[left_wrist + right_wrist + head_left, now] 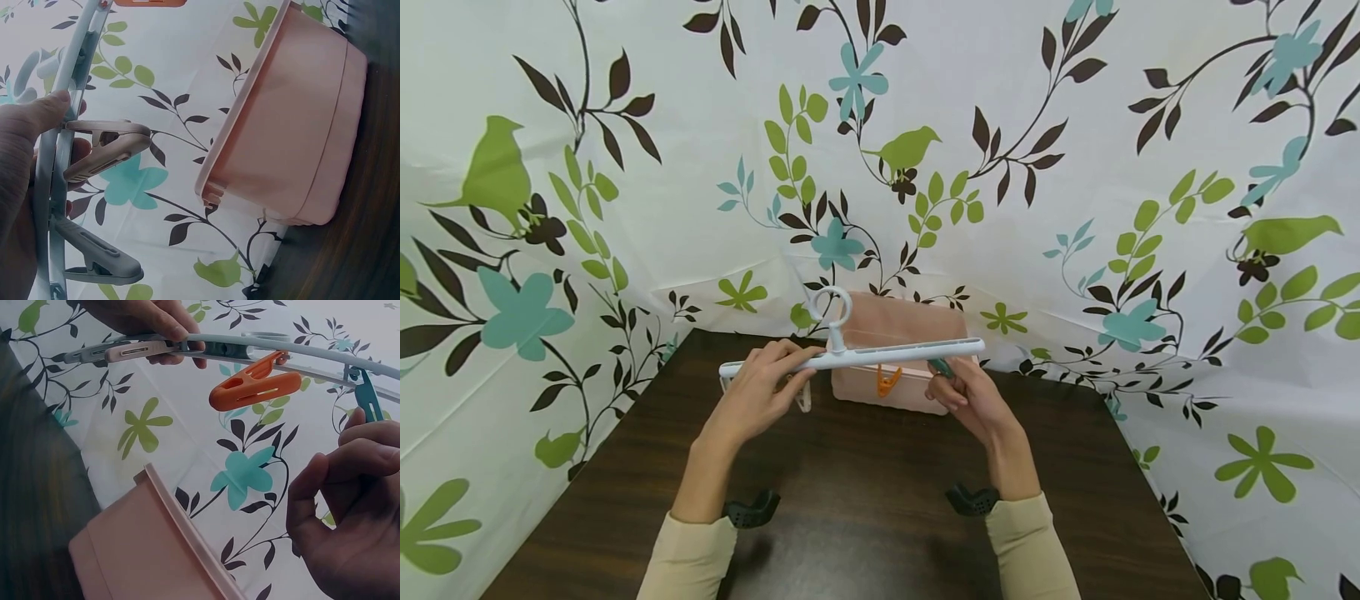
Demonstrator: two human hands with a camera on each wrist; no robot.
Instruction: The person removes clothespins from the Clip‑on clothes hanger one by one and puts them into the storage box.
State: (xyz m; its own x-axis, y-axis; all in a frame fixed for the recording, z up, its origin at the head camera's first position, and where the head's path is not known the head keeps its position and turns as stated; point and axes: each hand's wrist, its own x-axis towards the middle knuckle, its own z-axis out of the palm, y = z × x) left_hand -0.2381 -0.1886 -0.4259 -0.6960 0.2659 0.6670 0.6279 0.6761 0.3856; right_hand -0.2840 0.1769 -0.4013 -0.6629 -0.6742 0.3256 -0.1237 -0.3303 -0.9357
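My left hand (762, 385) grips a pale blue hanger (895, 354) left of its ring-shaped hook, thumb along the bar. Up in the air, the hanger lies nearly level. From its bar hang a beige clothespin (109, 144) close to my left fingers, a grey clothespin (103, 256) further out, and an orange clothespin (256, 384) near the middle. Toward the hanger's right end, my right hand (973, 392) pinches a teal clothespin (369, 400), whose upper end meets the bar. My right fingers hide its lower part.
Behind the hanger, a pink plastic bin (887, 398) stands at the back of the dark wooden table (850, 483), its pink lid (902, 317) raised behind it. A white cloth (700, 208) with leaves, birds and flowers surrounds the table at the back and sides.
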